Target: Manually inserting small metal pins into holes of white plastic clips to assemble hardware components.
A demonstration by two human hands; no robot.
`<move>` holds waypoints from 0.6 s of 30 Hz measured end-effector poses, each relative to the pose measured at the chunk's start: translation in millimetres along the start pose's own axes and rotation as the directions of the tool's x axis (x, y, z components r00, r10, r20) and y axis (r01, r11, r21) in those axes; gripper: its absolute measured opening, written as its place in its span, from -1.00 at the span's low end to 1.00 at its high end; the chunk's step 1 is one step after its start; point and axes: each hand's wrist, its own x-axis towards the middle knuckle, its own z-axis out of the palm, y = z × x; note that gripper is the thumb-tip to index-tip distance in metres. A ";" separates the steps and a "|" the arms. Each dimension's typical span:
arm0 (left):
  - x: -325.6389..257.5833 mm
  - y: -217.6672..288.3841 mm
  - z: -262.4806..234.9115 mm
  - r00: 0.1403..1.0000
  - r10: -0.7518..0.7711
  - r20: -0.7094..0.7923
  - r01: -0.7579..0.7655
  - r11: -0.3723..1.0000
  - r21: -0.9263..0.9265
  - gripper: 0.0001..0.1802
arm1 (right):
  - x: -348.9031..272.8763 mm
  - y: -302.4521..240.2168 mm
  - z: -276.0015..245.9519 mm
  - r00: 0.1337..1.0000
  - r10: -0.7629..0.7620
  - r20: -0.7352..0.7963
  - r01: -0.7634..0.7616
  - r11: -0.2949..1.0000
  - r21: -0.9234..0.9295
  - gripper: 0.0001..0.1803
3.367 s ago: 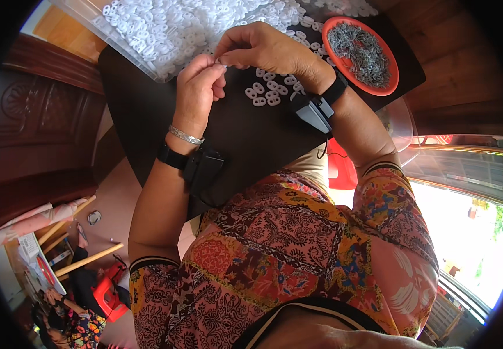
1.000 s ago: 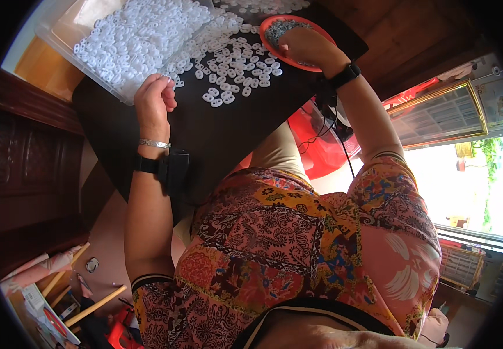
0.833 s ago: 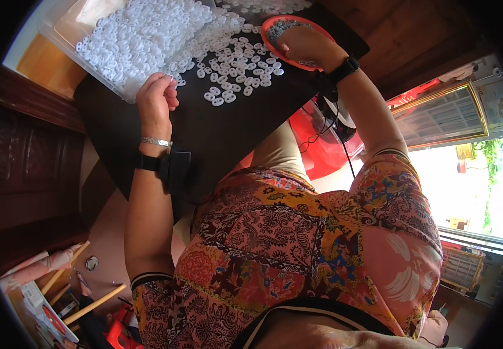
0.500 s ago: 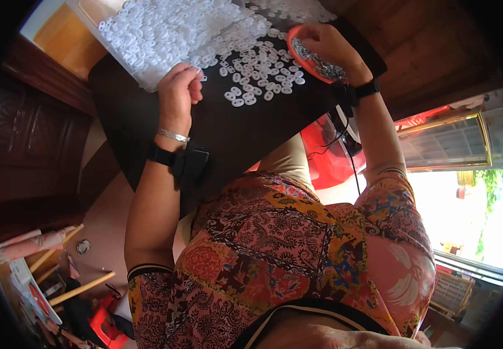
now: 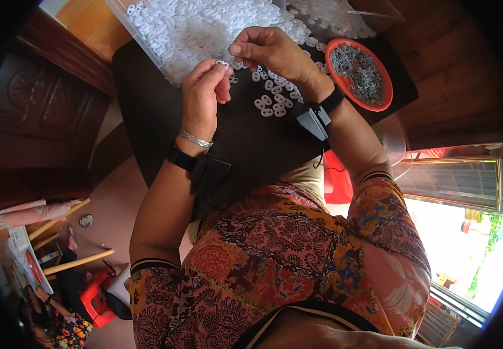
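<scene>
My left hand pinches a small white plastic piece with two holes between thumb and fingertips. Just beside it, to the upper right, is my right hand, its thumb and forefinger pressed together. Whatever sits in that pinch is too small to make out. Loose white two-hole pieces lie on the dark table below my right hand, which hides some of them. Right of that hand stands an orange-red bowl holding many small grey metal bits.
A transparent plastic tub heaped with white pieces stands at the table's far left. Farther back on the right is another transparent container near more white pieces. A red stool is on the floor at lower left.
My right hand has come out of the orange-red bowl and moved left, close to my left hand. The white piece in my left fingertips now shows more plainly.
</scene>
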 end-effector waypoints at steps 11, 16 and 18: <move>-2.3 -1.4 5.4 1.000 -0.004 0.004 0.004 0.999 -0.032 -0.76 | -5.5 4.9 13.3 0.999 0.047 -0.024 -0.044 0.993 0.114 -0.73; -1.9 -4.0 5.7 1.000 0.003 0.014 -0.003 1.000 -0.022 -0.77 | -3.3 10.7 12.2 0.999 0.019 0.033 -0.023 0.992 0.121 -0.74; -2.0 -3.7 6.0 1.000 0.001 0.014 0.000 1.000 -0.021 -0.77 | -2.7 12.1 12.4 1.000 0.008 0.030 -0.011 0.993 0.118 -0.74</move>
